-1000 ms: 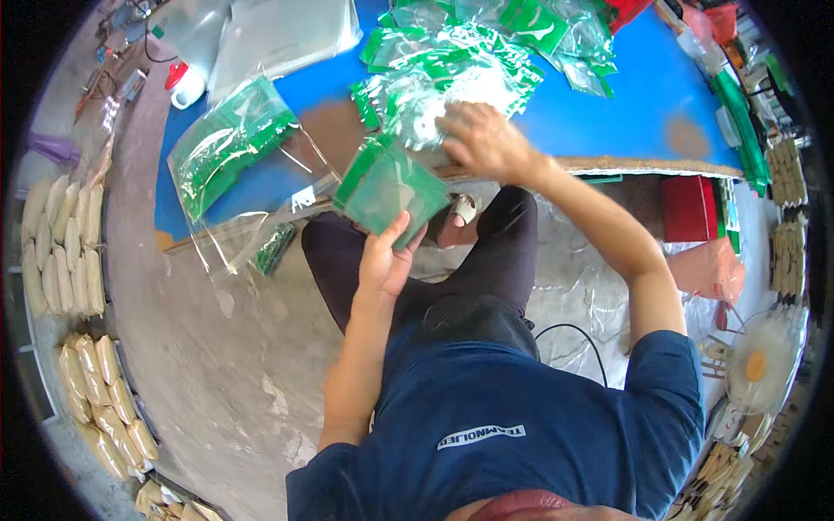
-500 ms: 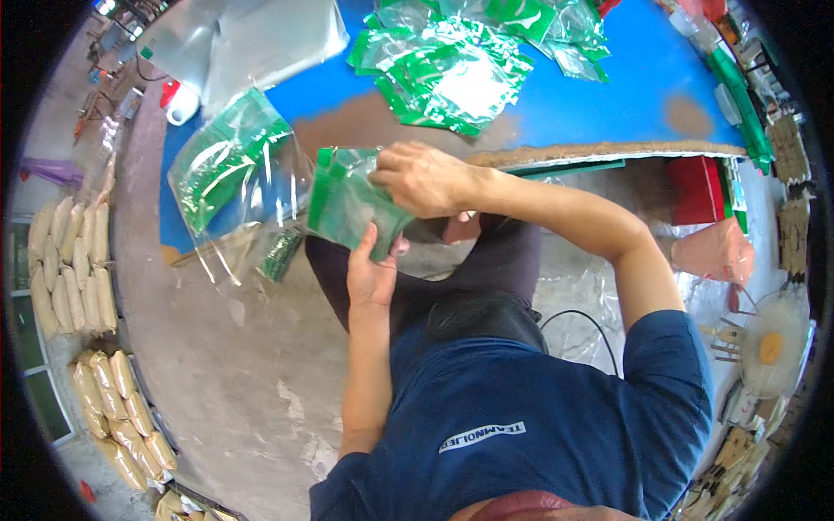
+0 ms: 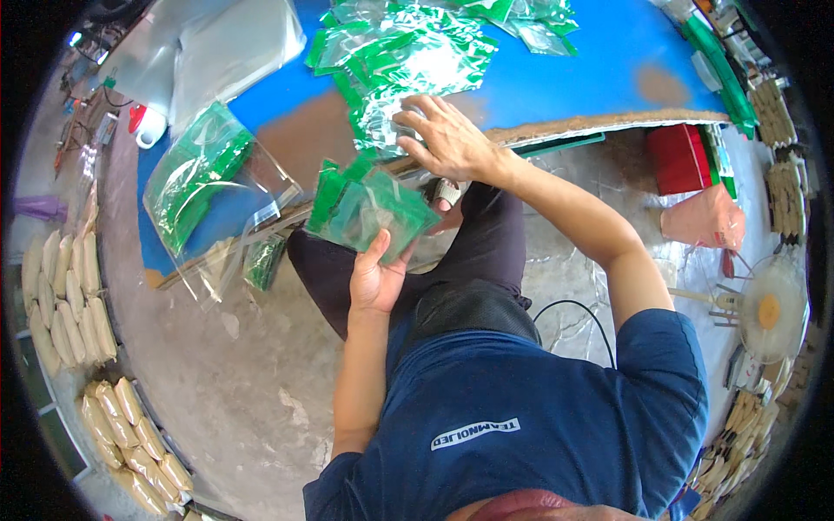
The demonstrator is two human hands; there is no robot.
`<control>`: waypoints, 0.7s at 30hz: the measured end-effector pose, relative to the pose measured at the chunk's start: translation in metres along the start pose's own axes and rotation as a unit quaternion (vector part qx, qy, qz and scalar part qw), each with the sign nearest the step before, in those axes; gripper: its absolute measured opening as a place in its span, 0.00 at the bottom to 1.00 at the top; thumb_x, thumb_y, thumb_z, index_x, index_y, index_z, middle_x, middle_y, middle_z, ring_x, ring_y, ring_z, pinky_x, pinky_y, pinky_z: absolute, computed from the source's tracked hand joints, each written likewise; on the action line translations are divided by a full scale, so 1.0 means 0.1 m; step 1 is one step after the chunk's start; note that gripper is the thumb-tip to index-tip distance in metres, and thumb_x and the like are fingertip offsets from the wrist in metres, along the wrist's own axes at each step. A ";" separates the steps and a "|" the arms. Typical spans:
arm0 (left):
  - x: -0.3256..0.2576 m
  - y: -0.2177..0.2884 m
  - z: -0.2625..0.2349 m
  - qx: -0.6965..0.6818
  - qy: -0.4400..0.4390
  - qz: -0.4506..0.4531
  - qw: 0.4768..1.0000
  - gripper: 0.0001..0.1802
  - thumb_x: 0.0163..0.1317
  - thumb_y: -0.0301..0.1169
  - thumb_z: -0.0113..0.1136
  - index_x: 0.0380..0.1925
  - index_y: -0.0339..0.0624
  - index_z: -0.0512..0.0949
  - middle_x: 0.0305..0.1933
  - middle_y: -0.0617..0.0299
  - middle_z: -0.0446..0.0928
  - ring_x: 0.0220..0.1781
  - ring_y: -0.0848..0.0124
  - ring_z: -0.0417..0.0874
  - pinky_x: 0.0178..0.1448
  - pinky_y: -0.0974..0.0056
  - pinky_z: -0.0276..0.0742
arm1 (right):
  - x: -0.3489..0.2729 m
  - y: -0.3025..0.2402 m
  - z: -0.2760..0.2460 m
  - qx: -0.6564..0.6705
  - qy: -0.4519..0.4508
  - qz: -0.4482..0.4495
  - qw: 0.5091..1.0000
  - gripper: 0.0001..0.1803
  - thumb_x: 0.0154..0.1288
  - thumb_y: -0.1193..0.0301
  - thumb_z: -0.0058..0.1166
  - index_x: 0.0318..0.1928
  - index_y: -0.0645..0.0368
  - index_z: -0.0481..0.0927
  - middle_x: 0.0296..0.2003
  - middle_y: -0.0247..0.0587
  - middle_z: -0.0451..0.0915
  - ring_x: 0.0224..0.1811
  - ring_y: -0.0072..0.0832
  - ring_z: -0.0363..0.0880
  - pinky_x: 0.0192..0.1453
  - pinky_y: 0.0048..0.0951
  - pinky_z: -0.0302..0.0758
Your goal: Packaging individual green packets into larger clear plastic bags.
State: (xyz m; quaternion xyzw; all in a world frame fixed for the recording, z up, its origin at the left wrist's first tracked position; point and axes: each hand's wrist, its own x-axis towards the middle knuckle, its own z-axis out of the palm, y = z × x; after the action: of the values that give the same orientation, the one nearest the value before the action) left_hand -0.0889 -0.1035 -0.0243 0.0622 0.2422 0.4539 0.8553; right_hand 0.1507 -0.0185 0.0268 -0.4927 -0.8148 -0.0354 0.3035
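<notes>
Green-and-clear packets (image 3: 369,208) and pile (image 3: 404,61) — blue board (image 3: 599,69), red box (image 3: 678,158), navy shirt (image 3: 521,417).

Glossy clear-and-green plastic pouches (image 3: 369,208), smooth blue tabletop (image 3: 591,69) with worn brown patches, rough grey concrete floor (image 3: 217,373)

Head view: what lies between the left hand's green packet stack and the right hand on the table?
Nothing solid: only a short gap over the table edge separates the stack from the right hand.
</notes>
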 end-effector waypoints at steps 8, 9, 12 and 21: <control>-0.13 0.16 -0.21 0.045 0.046 0.044 0.997 0.22 0.68 0.28 0.61 0.61 0.39 0.71 0.60 0.57 0.78 0.61 0.59 0.80 0.65 0.52 0.79 | -0.04 -0.24 -0.12 0.031 -0.054 0.025 0.998 0.23 0.63 0.67 0.57 0.58 0.60 0.77 0.57 0.52 0.75 0.61 0.53 0.71 0.64 0.47 0.70; -0.13 0.18 -0.19 0.055 0.050 0.050 0.996 0.21 0.67 0.28 0.63 0.59 0.43 0.74 0.58 0.61 0.80 0.60 0.64 0.81 0.63 0.54 0.80 | -0.07 -0.24 -0.16 -0.009 0.002 -0.032 0.999 0.24 0.60 0.68 0.59 0.57 0.60 0.78 0.57 0.52 0.77 0.61 0.54 0.72 0.61 0.47 0.72; -0.17 0.27 -0.26 0.061 0.020 0.059 0.996 0.25 0.66 0.29 0.64 0.62 0.42 0.71 0.60 0.59 0.78 0.61 0.62 0.81 0.63 0.53 0.80 | -0.24 -0.16 -0.21 0.008 -0.051 -0.048 0.998 0.25 0.59 0.70 0.62 0.59 0.58 0.78 0.58 0.47 0.78 0.63 0.50 0.74 0.63 0.42 0.74; -0.34 0.59 -0.43 0.045 0.031 0.048 0.997 0.28 0.63 0.24 0.65 0.63 0.41 0.70 0.60 0.57 0.79 0.58 0.60 0.83 0.56 0.52 0.87 | -1.17 0.26 -0.52 0.423 -0.427 0.393 0.696 0.18 0.67 0.62 0.60 0.47 0.64 0.84 0.39 0.35 0.85 0.42 0.20 0.78 0.48 0.31 0.76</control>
State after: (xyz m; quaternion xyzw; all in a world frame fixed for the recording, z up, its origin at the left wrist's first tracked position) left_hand -0.1693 -0.1019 -0.0300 0.0983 0.2854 0.4848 0.8209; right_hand 0.2345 -0.1148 0.0009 -0.5502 -0.5177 0.6496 0.0859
